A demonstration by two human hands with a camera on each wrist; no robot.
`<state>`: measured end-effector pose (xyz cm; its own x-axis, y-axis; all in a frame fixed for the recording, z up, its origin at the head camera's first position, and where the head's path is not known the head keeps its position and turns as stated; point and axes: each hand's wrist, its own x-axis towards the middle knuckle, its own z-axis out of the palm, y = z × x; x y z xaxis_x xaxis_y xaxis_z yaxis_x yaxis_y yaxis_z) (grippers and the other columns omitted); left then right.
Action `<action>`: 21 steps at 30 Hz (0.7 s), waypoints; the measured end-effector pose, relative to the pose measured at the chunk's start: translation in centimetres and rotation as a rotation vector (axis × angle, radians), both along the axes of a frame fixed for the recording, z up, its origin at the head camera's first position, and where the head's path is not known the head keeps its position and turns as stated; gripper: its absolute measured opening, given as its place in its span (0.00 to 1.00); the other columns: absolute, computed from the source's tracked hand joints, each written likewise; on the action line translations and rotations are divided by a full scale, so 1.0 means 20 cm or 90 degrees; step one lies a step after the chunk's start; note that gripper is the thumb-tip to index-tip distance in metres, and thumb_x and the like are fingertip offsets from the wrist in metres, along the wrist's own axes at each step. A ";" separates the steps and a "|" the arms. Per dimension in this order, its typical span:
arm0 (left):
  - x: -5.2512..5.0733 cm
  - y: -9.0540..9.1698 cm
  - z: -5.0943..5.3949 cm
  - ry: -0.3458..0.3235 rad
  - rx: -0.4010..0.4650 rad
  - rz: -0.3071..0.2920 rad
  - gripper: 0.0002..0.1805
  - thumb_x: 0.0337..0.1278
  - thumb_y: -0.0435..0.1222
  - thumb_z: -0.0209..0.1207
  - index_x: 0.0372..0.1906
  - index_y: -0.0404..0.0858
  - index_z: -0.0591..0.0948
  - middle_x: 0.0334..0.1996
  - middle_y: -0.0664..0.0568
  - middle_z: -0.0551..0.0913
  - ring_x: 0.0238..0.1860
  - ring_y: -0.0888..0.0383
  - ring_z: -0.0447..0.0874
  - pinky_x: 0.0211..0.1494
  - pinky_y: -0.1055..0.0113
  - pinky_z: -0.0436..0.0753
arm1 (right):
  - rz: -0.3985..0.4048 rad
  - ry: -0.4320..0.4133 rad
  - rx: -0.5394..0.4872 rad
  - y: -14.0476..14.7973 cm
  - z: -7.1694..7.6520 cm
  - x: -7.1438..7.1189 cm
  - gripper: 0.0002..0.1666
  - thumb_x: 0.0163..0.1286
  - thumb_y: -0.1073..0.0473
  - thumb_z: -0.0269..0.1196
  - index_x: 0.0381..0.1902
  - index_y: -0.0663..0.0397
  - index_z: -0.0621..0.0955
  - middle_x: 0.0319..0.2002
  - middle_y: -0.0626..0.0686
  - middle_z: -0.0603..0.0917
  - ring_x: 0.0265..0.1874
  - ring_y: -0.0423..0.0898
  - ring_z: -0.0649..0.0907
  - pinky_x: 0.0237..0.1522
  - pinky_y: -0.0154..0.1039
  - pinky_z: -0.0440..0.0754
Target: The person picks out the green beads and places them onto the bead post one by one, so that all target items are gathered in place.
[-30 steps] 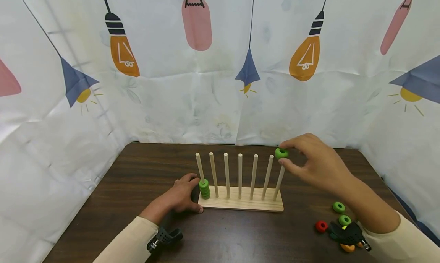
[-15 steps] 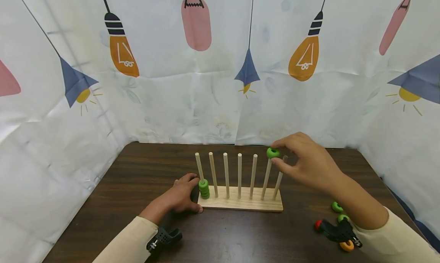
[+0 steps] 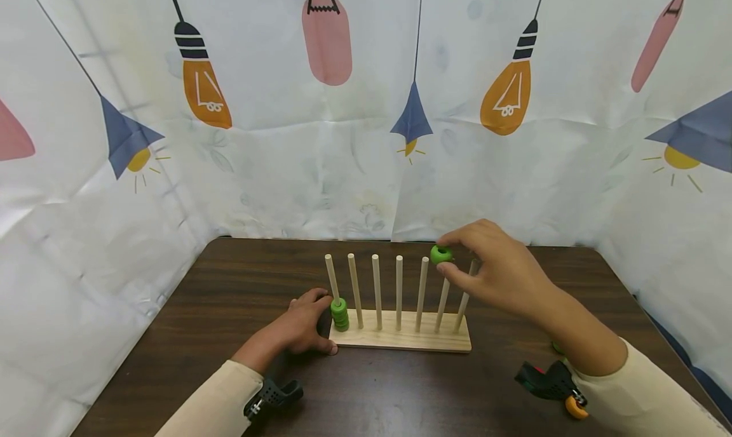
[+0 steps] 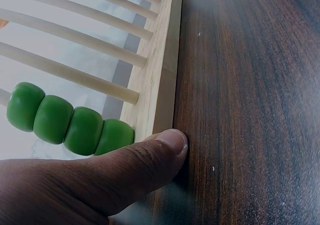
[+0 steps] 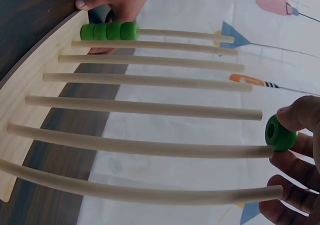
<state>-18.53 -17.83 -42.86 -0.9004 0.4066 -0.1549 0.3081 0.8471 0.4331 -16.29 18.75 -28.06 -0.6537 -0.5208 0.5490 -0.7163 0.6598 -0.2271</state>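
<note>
Carrying a ring above a pegged board, with the other hand bracing. The right hand [image 3: 503, 265] pinches a green ring [image 3: 441, 254] between thumb and fingertips above the right half of the board [image 3: 394, 340], its hole facing roughly up in the head view. The ring is on no peg: it lies near the tips of the second and third pegs [image 3: 422, 294] counted from the board's right end. The left hand [image 3: 305, 322] grips the board's left end, thumb against the front edge and fingers towards the back. A stack of four rings [image 3: 340, 314], all green, sits low on the peg at that end; the other six pegs are bare. Forward and right of the board, an orange ring [image 3: 576, 408] lies beside the dark wrist strap [image 3: 546, 381], which partly covers what is there. The step in hand appears to be bringing the ring over a chosen peg; which one cannot be told. For good execution, the hole should be centred on the peg's tip and kept square to its length before lowering, with the grip eased only once the tip is through. The lower fingers, close to the tip of the board's rightmost peg, should clear it, while the left hand's steady hold resists any sideways knock to the board.
</note>
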 end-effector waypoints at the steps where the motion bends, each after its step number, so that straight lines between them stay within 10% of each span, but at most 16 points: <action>1: 0.00 0.00 0.00 -0.001 0.000 0.001 0.51 0.41 0.49 0.82 0.71 0.35 0.71 0.73 0.34 0.62 0.73 0.33 0.60 0.71 0.32 0.57 | 0.001 0.000 -0.002 0.00 0.00 0.00 0.17 0.63 0.55 0.75 0.49 0.47 0.85 0.46 0.42 0.86 0.50 0.45 0.81 0.44 0.45 0.80; 21: 0.01 0.00 0.01 0.000 0.009 -0.005 0.51 0.40 0.49 0.82 0.70 0.34 0.72 0.73 0.33 0.62 0.73 0.33 0.60 0.71 0.33 0.58 | 0.028 -0.016 -0.009 -0.09 -0.01 -0.03 0.17 0.64 0.57 0.75 0.50 0.47 0.85 0.44 0.40 0.84 0.48 0.42 0.79 0.40 0.41 0.80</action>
